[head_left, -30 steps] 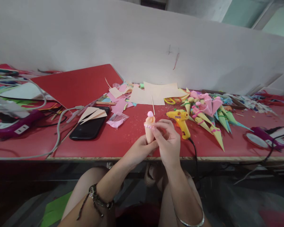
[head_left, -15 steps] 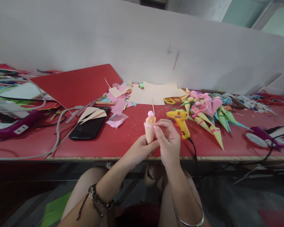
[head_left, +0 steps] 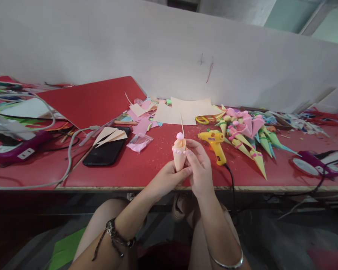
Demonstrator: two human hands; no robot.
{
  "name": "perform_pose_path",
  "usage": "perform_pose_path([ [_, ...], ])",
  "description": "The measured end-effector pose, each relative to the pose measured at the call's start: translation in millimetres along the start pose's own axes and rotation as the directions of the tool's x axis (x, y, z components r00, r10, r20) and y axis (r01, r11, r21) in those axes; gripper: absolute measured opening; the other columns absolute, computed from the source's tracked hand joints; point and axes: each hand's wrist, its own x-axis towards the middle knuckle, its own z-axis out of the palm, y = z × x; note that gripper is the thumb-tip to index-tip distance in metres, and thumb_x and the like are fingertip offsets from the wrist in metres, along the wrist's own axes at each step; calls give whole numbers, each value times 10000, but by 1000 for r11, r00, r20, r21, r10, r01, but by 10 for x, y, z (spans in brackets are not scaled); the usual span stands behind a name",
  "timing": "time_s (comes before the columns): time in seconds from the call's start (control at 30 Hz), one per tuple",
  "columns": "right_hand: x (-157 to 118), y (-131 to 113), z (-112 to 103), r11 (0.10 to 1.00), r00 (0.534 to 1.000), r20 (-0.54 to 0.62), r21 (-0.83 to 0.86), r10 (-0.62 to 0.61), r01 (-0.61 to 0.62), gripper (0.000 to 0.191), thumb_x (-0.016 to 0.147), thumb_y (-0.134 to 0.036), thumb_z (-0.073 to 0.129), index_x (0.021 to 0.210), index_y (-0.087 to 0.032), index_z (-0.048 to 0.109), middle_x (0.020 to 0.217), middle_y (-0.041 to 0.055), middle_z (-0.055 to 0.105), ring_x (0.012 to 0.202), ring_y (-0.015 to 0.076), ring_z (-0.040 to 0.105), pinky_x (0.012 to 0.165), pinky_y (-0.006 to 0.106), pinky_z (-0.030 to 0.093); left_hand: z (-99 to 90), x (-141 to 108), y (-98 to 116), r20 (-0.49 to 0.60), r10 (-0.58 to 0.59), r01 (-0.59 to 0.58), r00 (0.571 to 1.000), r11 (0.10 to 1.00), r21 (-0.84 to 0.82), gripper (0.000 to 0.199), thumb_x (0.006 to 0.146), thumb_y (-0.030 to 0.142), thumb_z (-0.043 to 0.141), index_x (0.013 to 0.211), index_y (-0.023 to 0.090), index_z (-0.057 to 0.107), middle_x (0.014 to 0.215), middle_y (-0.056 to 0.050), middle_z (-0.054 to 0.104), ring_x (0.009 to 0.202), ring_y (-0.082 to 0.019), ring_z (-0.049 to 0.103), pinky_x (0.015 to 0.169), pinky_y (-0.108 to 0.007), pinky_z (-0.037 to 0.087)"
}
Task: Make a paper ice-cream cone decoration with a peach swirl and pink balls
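Note:
My left hand (head_left: 169, 177) is closed around the lower part of a cream-coloured craft ice cream cone (head_left: 179, 160), held upright above the front of the table. The cone has a ruffled peach top, small pink blobs round its rim and a pink pompom (head_left: 180, 136) at its tip. At the rim's right side, my right hand (head_left: 200, 165) pinches the edge, its thumb over the pink trim and its fingers behind. Those fingertips are partly hidden. A thin stick (head_left: 181, 124) lies on the table just behind the cone.
A yellow glue gun (head_left: 216, 145) stands right of my hands, its black cord over the table edge. Finished paper cones (head_left: 249, 138) are heaped farther right. To the left lie a black phone (head_left: 105, 152) under paper pieces and a plastic bag (head_left: 139, 143). Cream sheets (head_left: 186, 110) lie behind.
My right thumb and fingers have pressed in onto the cone's rim, where a small pink piece showed at the fingertips before. The cone has shifted slightly right.

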Motion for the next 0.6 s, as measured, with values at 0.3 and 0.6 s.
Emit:
perform_pose_path([
  [0.3, 7, 6, 9, 996, 996, 41, 47, 75, -77, 155, 741, -307, 585, 863, -228, 636, 849, 0, 673, 788, 128, 618, 755, 264, 473, -4, -13, 11, -18, -23, 23, 1000, 1000, -2, 323, 690, 415, 583, 570, 171, 409, 442, 72, 357, 384, -35, 264, 380, -195, 162],
  [0.6, -2, 10, -3, 995, 994, 90, 74, 54, -61, 194, 740, -323, 576, 894, -218, 627, 876, 8, 677, 792, 148, 626, 762, 288, 478, 0, -9, 32, 5, 1, -1, 1000, 1000, 18, 301, 707, 412, 548, 597, 172, 404, 445, 86, 347, 388, -32, 263, 382, -190, 176],
])
